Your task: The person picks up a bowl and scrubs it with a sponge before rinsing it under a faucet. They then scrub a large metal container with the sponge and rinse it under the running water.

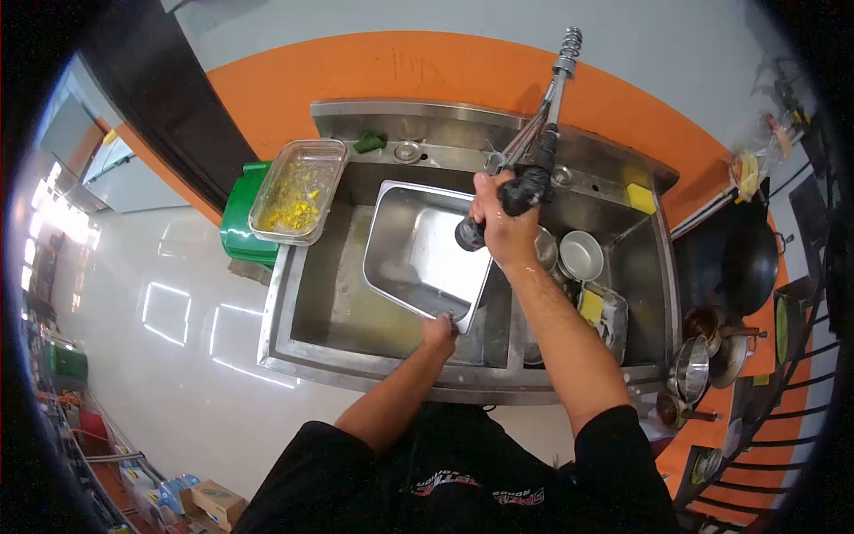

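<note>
My left hand [439, 330] is closed on the near rim of a deep rectangular stainless steel pan [405, 240], which is tilted inside the left sink basin [316, 303]. My right hand [505, 222] wraps round the black-taped handle of a spray faucet [531, 189]. Its dark round spray head [470, 234] points down over the pan's right side. The pan's inside looks shiny and wet. My fingers under the pan rim are partly hidden.
A glass dish [298, 191] with yellow food scraps rests at the left sink corner, over a green bin [240, 218]. The right basin holds a white bowl [582, 255], a soapy glass dish [614, 325] and a yellow sponge [591, 305]. Pans [689, 369] stand farther right.
</note>
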### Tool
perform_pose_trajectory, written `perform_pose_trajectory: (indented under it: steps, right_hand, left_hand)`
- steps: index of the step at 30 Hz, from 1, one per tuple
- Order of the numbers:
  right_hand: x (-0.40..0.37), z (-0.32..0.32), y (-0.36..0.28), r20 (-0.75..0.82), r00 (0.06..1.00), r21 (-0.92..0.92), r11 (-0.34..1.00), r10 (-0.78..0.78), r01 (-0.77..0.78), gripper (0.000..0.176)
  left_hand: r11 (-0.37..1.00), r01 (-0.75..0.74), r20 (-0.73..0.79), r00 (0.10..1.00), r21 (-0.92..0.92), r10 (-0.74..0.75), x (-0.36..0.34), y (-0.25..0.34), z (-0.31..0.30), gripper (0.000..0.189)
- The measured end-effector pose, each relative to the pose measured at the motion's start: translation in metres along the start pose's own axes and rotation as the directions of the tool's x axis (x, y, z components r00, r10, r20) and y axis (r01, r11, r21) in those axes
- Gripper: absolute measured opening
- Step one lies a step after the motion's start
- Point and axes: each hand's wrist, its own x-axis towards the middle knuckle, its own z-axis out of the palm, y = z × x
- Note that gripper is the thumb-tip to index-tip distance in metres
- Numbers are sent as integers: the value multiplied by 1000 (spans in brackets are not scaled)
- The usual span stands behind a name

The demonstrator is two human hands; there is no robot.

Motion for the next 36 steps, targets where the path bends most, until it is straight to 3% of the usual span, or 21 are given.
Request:
perform_pose_trajectory:
  steps: [1,3,5,7,8,12,16,17,18,19,20,22,24,28,30,33,36]
  right_hand:
    - [3,2,2,4,999,-100,994,-54,54,31]
    - [4,13,4,-69,992,-107,990,-102,94,30]
    - [6,23,6,-137,980,-123,984,-143,127,30]
    - [12,31,12,-156,962,-14,974,-225,226,28]
    - [11,32,15,-136,975,84,979,-175,187,30]
    - [-1,33,13,-18,1000,137,991,-2,4,32]
    - [-8,34,7,-3,999,276,961,35,-33,31]
    - [-6,35,6,-3,1000,274,961,29,-27,31]
    - [-4,37,6,-108,991,216,972,-73,95,30]
    - [-2,39,6,-206,962,148,966,-178,210,29]
    - [0,41,6,-256,952,218,950,-168,226,30]
    - [-1,36,2,-222,970,226,962,-102,153,30]
    - [-8,35,4,-140,990,265,963,-4,42,30]
    - [-18,55,15,-169,984,298,955,52,1,28]
    - [-19,63,12,-208,977,350,936,50,27,27]
    - [-17,72,5,-239,963,474,881,125,4,25]
    - [-17,65,-15,-345,935,389,919,78,67,27]
  left_hand:
    - [1000,-8,-1,1000,15,8,8,-1,-10,9]
    - [962,-250,55,968,113,245,12,9,-24,20]
    - [942,-275,103,960,190,259,0,24,-35,28]
    - [919,-298,154,952,257,265,-3,34,-45,36]
    - [907,-324,177,942,268,284,-3,38,-49,35]
    - [866,-378,254,918,326,305,-2,53,-57,33]
    - [846,-431,291,892,313,346,4,63,-54,33]
    - [774,-548,319,831,318,456,9,65,-52,32]
    - [686,-653,348,755,321,556,7,72,-47,31]
    - [684,-656,352,752,320,557,4,79,-44,31]
    - [631,-700,376,713,334,592,2,86,-42,28]
    - [570,-746,406,666,345,626,4,102,-34,25]
    - [251,-874,460,440,416,771,5,118,-26,19]
    - [207,-795,419,499,570,759,2,147,-13,18]
    - [-53,-822,455,260,567,852,-1,159,-8,20]
    - [-88,-818,425,200,568,883,-11,175,-8,25]
    - [-180,-746,458,184,641,869,-19,188,-30,39]
